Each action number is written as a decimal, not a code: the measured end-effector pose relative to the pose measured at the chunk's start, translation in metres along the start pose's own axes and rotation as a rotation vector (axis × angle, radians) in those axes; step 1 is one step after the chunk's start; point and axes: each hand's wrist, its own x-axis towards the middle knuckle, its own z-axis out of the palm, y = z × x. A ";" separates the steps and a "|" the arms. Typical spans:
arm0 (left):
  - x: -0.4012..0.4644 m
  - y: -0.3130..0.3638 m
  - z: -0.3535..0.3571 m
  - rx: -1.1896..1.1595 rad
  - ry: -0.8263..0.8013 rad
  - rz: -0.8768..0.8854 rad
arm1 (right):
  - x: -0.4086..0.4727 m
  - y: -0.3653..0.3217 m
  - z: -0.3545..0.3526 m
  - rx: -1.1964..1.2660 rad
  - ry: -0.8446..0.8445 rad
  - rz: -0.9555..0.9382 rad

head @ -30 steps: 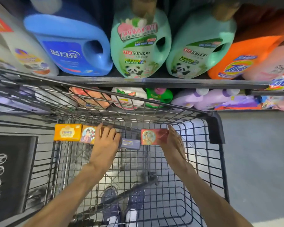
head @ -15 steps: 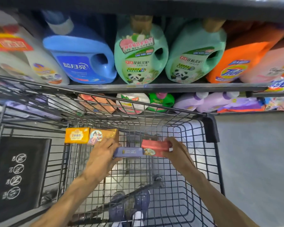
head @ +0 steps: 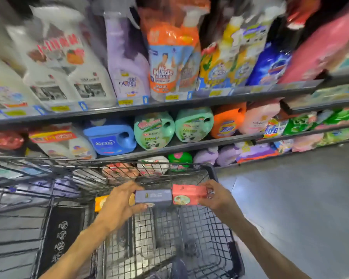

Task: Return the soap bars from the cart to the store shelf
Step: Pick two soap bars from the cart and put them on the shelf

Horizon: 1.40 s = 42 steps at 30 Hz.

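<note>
My left hand (head: 119,204) grips a grey-blue soap box (head: 153,197) by its left end. My right hand (head: 218,196) grips a red soap box (head: 188,195) by its right end. The two boxes touch end to end, held level above the wire cart (head: 212,172) near its far rim. An orange-yellow soap box (head: 100,202) shows behind my left hand, resting at the cart's far side and mostly hidden. The store shelf (head: 169,102) rises just beyond the cart.
The shelves carry spray bottles, an orange refill pouch (head: 165,63), blue (head: 111,139), green (head: 153,131) and orange (head: 228,123) detergent jugs, with more bottles at floor level. Grey floor (head: 300,198) lies to the right. A black sign panel (head: 63,236) hangs on the cart's left.
Both hands have lifted their soap boxes up out of the cart basket to rim height. The view has tilted upward, bringing a higher shelf of spray bottles into sight.
</note>
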 end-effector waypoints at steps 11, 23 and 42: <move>0.012 0.210 -0.104 -0.094 -0.028 0.251 | -0.152 -0.072 -0.174 0.163 0.245 -0.086; 0.066 0.484 -0.042 -0.162 -0.148 0.563 | -0.303 -0.001 -0.383 0.211 0.614 -0.118; 0.224 0.836 0.154 -0.274 -0.289 0.782 | -0.382 0.151 -0.727 0.209 0.894 -0.085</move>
